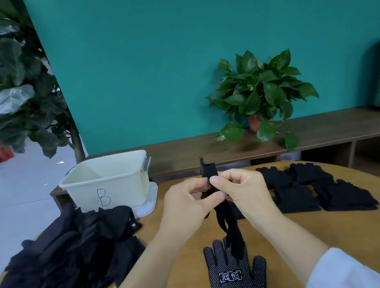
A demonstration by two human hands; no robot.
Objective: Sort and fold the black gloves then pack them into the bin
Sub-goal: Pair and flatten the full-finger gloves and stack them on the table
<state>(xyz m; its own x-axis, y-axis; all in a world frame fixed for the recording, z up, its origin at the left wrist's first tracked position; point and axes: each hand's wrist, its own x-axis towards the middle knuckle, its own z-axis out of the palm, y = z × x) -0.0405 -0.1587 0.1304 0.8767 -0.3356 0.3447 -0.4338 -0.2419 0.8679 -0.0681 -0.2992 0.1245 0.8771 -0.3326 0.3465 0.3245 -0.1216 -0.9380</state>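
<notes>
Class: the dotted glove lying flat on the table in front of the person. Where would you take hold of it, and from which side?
Probably by the cuff end, from the near side. The dotted glove lies flat, fingers pointing away, cuff toward the person. The held glove hangs over its fingertips, so the cuff end is freer.

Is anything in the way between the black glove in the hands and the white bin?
Nothing visible: the held black glove has open air and bare wooden table leftward to the cream plastic bin.

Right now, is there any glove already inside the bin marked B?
No: the bin shows only its pale inner walls, while the loose gloves lie in a pile on the table beside it.
</notes>
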